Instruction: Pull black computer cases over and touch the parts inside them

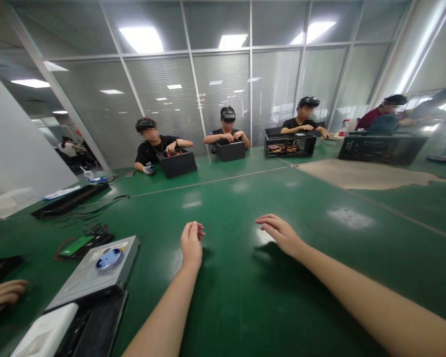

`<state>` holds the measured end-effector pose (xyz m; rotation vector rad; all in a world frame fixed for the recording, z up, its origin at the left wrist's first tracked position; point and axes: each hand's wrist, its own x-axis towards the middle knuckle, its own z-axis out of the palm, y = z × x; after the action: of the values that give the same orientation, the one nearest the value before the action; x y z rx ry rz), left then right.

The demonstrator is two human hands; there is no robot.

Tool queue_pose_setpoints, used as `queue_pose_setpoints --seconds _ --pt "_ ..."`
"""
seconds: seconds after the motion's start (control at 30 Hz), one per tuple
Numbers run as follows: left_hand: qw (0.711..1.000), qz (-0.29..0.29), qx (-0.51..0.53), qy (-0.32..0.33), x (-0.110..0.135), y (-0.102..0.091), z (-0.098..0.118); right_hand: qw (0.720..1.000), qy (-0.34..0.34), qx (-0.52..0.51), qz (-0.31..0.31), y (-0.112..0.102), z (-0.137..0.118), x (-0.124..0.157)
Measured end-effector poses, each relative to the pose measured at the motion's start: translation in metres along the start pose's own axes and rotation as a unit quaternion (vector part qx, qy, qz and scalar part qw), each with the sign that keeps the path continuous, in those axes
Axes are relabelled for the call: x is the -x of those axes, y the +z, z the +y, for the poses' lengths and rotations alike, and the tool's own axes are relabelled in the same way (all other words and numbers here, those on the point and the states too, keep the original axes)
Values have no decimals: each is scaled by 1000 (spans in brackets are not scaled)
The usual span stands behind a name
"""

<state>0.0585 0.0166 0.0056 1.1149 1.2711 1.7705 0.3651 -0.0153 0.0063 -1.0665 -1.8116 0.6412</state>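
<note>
Clock centred on the view. Left hand (192, 245) at 7, fingers curled inward, nothing visible in grip; can't tell contact between thumb and fingertips. Right hand (277, 232) between 4 and 5, fingers stretched, thumb apart from them, palm down, holding nothing, dark shadow just below. Both over glossy green tabletop (228, 292): smooth, patchy lamp reflections, straight pale seam toward 12.

Nearest item to left hand: silver metal box (74, 280) at 8, well apart from it. Flat, square-edged, dull sheet metal, pale label patch on top, print too blurred to read. Lying on it: round glossy disc (109, 259), blue with dark patches.

Just beyond, also at 8: green circuit board (76, 246) in black plastic parts, thin reddish wire looped alongside. Between 7 and 8: white slab (46, 329), rounded corners, smooth. At 7: flat black panel (104, 325), satin finish. Co-worker's hand (5, 296) at 8, cut by frame edge.

Far side: black box-shaped computer cases at 10 (178, 164), 12 (231, 151), 2 (290, 147) and nearly 3 (381, 148). At 3: beige sheet (371, 173), matte, ragged edge. Bottle (344, 129) at 2, reddish label, illegible. No readable brand anywhere.
</note>
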Motion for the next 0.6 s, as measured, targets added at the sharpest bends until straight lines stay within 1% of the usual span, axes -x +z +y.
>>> queue_pose_setpoints --seconds 0.07,0.13,0.17,0.2,0.23,0.27,0.3,0.37,0.4,0.47,0.53,0.6 --pt "999 4 38 -29 -1 6 23 1000 15 2 -9 -5 5 -2" --pt "994 -13 88 -61 -3 11 56 999 32 -2 -15 -8 11 -2" --pt "975 -48 195 -96 -6 13 74 999 40 -4 -16 -10 14 -1" --pt "949 -82 290 -97 -8 15 92 999 47 -7 -17 -11 16 -1" --pt "927 -107 353 -61 -12 15 110 998 54 -8 -19 -12 18 0" --pt "916 -118 385 1 -16 15 125 998 58 -8 -23 -13 19 0" --pt "910 -115 392 71 -21 12 139 998 61 -4 -28 -14 19 0" --pt "910 -97 355 190 -32 4 157 997 61 17 -39 -16 18 0" --pt "912 -79 328 233 -38 -3 162 997 61 29 -45 -17 17 0" --pt "917 -32 276 287 -51 -15 164 996 61 50 -51 -18 14 1" --pt "921 24 228 316 -64 -26 159 995 62 63 -56 -18 13 0" --pt "927 69 168 330 -75 -33 153 993 66 72 -65 -16 13 0"
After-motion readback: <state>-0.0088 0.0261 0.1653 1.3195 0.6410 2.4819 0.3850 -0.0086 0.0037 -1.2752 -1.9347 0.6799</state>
